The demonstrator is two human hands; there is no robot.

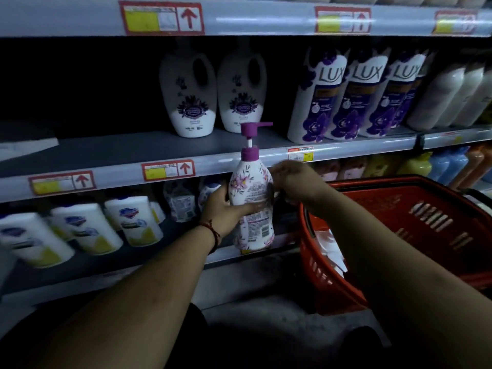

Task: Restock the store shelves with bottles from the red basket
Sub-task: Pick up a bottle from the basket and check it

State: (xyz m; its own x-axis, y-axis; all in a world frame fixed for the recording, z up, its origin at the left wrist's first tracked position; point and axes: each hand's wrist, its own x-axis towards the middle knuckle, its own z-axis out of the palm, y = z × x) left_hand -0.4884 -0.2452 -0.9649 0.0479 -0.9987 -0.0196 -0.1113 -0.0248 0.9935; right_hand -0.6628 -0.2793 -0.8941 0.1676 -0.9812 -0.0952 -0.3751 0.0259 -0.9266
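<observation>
LUX bottles (364,102) stand at 2 o'clock, while the left hand (226,209), fingers wrapped round it, holds the floral pump bottle (251,187) upright at 9 o'clock of the red basket (399,181), the blurred right hand (295,179) curled beside it, grip unclear.

One wide head-worn camera stands close before the shelves (119,147), facing forward and slightly down; they fill the far side, the red basket (386,203) near right.
</observation>
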